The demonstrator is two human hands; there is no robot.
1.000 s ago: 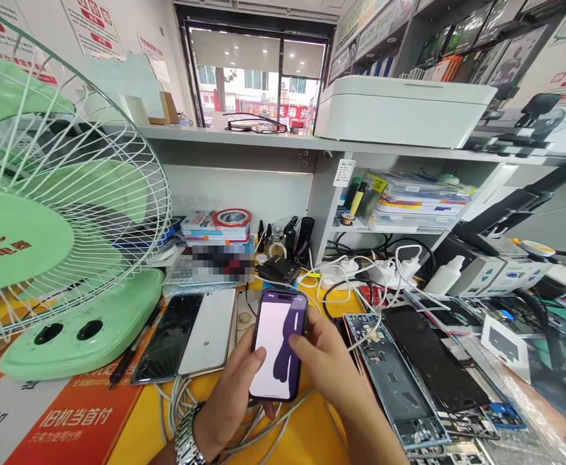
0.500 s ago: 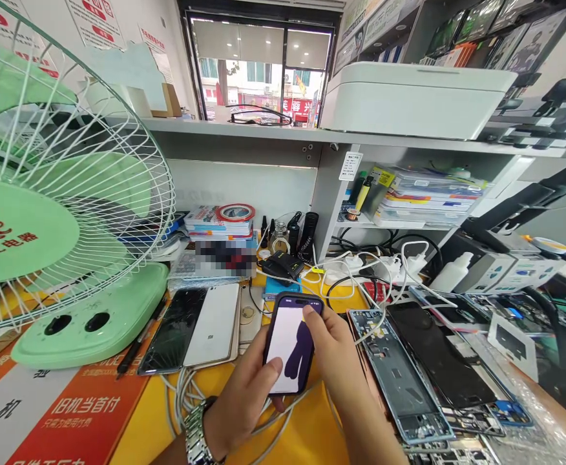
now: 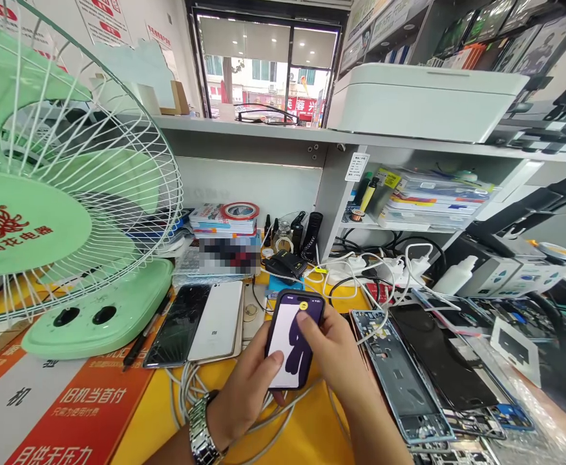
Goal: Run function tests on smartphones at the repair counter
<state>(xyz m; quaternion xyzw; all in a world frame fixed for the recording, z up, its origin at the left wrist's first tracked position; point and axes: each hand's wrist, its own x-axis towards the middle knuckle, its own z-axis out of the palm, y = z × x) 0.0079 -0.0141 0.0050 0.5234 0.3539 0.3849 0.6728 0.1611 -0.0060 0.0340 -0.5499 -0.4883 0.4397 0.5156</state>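
Note:
A smartphone [image 3: 283, 336] in a dark case is held upright over the yellow tabletop, its lit screen part white and part dark purple. My left hand [image 3: 249, 387] wraps round its left and lower side, the thumb resting along the screen's lower left. Around the upper right edge my right hand [image 3: 334, 349] is closed too, with its thumb on the upper part of the screen, just under a small yellow icon. A metal-band watch [image 3: 201, 431] is on my left wrist. White cables [image 3: 273, 436] lie coiled beneath the hands.
To the left stand a green fan [image 3: 99, 310], a cracked black phone [image 3: 179, 323] and a white phone [image 3: 218, 320]. On the right lie an opened phone frame [image 3: 402, 374] and a black screen panel [image 3: 445, 358]. A white printer-like box [image 3: 423, 100] sits on the shelf above.
My right thumb has slid down slightly from the top of the screen, and a yellow icon now shows there. The view has shifted a little; both hands keep their hold.

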